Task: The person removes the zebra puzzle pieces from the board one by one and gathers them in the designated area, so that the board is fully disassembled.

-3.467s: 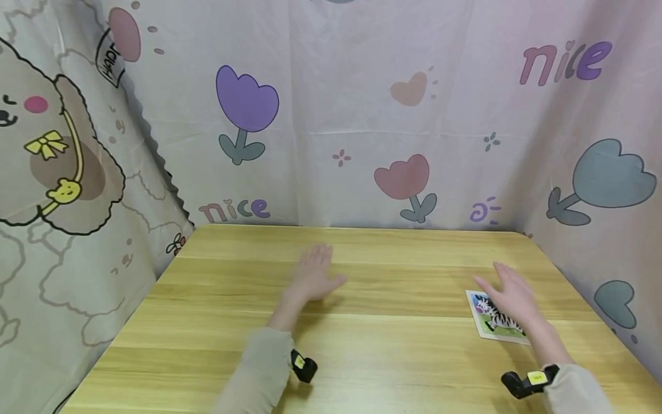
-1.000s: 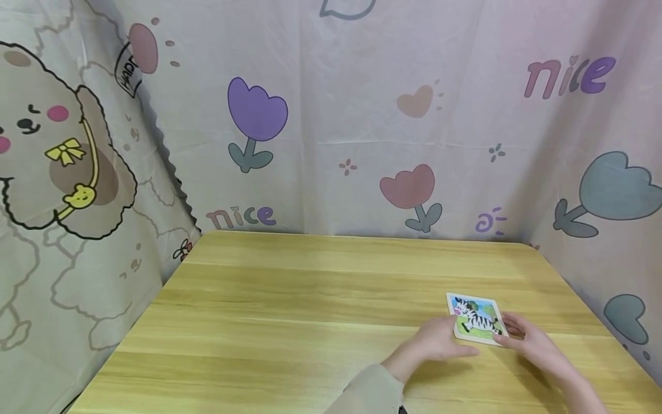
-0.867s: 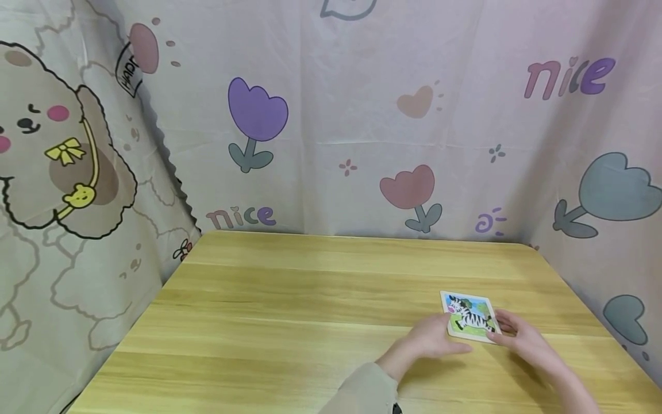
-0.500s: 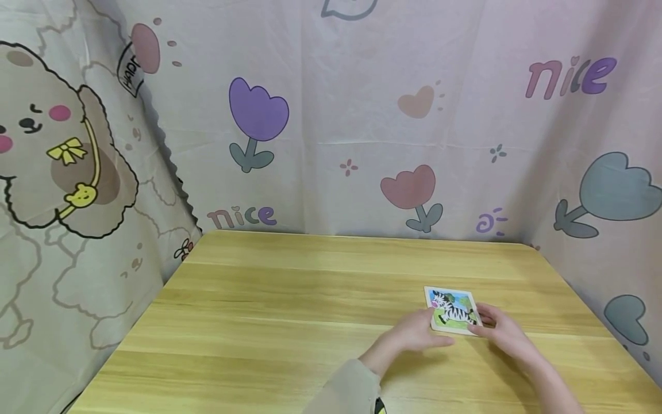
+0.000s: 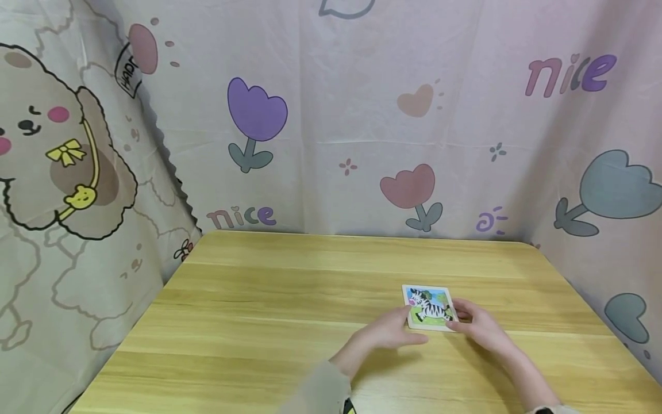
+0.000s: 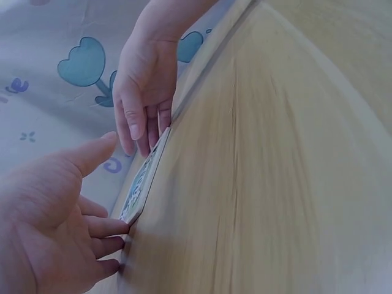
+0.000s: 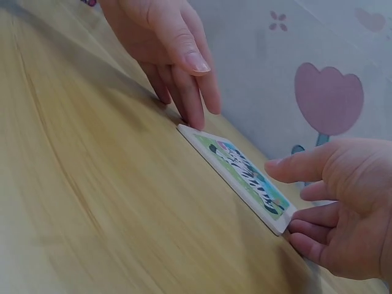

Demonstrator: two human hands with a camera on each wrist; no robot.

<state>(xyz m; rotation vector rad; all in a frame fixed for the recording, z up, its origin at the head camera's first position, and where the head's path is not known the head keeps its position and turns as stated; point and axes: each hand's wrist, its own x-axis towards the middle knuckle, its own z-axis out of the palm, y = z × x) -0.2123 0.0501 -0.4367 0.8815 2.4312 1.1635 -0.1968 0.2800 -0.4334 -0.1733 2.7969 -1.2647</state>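
A square, white-bordered picture card point(image 5: 431, 310) with a running zebra lies flat on the wooden table, right of the middle. My left hand point(image 5: 384, 332) touches its left edge with the fingertips, the thumb held apart toward me. On the opposite side, fingers of my right hand point(image 5: 482, 328) rest against the card's right edge. In the right wrist view, the right thumb hovers over the card point(image 7: 242, 174) without pinching it. The left wrist view shows the card point(image 6: 146, 174) edge-on between both hands, low on the tabletop.
The wooden table point(image 5: 258, 322) reaches back to a printed curtain point(image 5: 336, 103) along its far edge. More curtain hangs at the left and right sides. Black wrist cameras show partly at the sleeves near the bottom of the head view.
First both hands were spread apart, the right one over the card. They came to the card's two sides, and the card has since slid left along the table between them.
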